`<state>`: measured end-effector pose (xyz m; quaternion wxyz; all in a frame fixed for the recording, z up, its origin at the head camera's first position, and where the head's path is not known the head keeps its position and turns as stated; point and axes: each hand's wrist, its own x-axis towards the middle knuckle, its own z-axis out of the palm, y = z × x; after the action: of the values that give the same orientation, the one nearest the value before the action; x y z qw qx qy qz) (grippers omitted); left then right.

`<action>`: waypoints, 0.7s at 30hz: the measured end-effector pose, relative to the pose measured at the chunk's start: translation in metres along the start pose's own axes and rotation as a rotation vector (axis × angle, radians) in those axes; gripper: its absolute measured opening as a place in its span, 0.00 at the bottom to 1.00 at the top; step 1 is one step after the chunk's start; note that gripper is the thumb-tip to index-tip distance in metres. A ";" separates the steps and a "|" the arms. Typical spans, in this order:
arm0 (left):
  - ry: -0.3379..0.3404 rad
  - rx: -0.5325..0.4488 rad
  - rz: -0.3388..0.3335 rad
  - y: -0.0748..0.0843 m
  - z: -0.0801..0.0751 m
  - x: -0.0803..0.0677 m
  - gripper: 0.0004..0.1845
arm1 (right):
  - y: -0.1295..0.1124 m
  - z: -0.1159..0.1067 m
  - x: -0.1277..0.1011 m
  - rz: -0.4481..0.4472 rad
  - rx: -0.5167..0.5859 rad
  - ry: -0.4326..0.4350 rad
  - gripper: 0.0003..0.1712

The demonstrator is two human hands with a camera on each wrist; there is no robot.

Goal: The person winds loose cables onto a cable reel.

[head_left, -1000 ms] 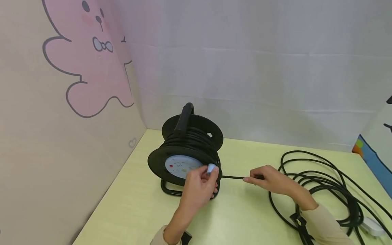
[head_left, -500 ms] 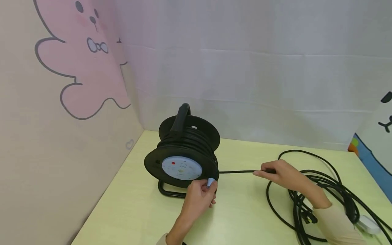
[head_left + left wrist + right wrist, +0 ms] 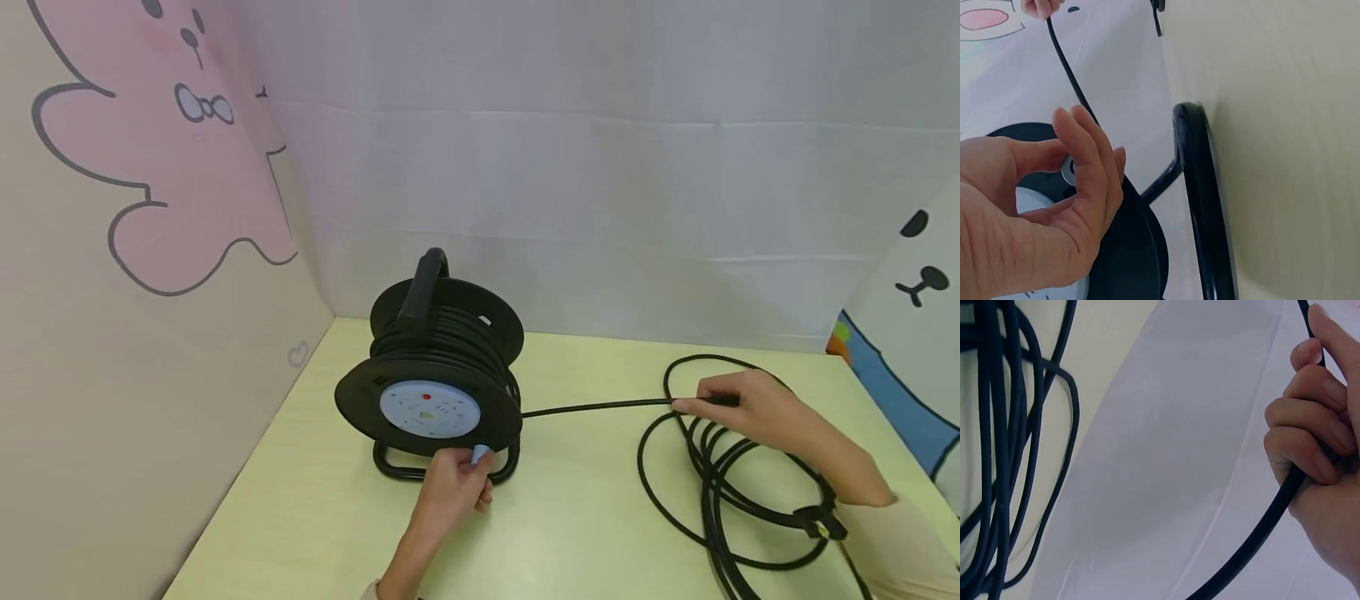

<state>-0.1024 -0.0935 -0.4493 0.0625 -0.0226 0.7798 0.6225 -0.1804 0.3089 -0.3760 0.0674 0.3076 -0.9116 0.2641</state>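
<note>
A black cable reel (image 3: 427,392) with a pale blue socket face stands upright on the yellow-green table (image 3: 585,517). My left hand (image 3: 472,467) pinches the small pale blue crank knob (image 3: 480,454) at the bottom edge of the reel's front disc. A black cable (image 3: 600,407) runs taut from the reel to my right hand (image 3: 686,406), whose fingers curl round it. In the right wrist view the right hand (image 3: 1316,425) grips the cable (image 3: 1272,512). The left wrist view shows the left hand (image 3: 1079,181) at the knob (image 3: 1069,170), beside the reel's tubular stand (image 3: 1200,206).
Loose loops of the same cable (image 3: 720,492) lie on the table at the right, under and in front of my right hand. Cartoon-printed panels wall the table at the left (image 3: 150,208) and right (image 3: 915,333); a white backdrop (image 3: 600,208) closes the rear.
The knob in my left hand has swung from the reel's right edge down to its bottom. My right hand has moved right with the cable, so the taut stretch is longer.
</note>
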 end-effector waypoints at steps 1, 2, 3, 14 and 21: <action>0.001 0.001 -0.006 -0.001 -0.002 0.000 0.15 | 0.001 -0.003 -0.003 0.020 -0.003 0.001 0.22; 0.003 0.006 -0.012 -0.003 -0.004 0.000 0.15 | 0.002 -0.006 -0.005 0.042 -0.002 -0.002 0.22; 0.007 0.012 -0.019 -0.005 -0.006 0.000 0.15 | 0.003 -0.009 -0.008 0.061 -0.003 -0.003 0.22; 0.040 0.032 -0.112 -0.020 -0.030 0.001 0.16 | 0.027 -0.034 -0.047 0.175 -0.080 0.064 0.21; 0.067 -0.012 -0.166 -0.025 -0.044 0.001 0.17 | 0.038 -0.046 -0.073 0.310 -0.104 0.054 0.24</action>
<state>-0.1040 -0.1416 -0.4639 0.0876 -0.1080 0.7730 0.6190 -0.1460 0.3969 -0.3741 0.0663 0.1522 -0.9584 0.2322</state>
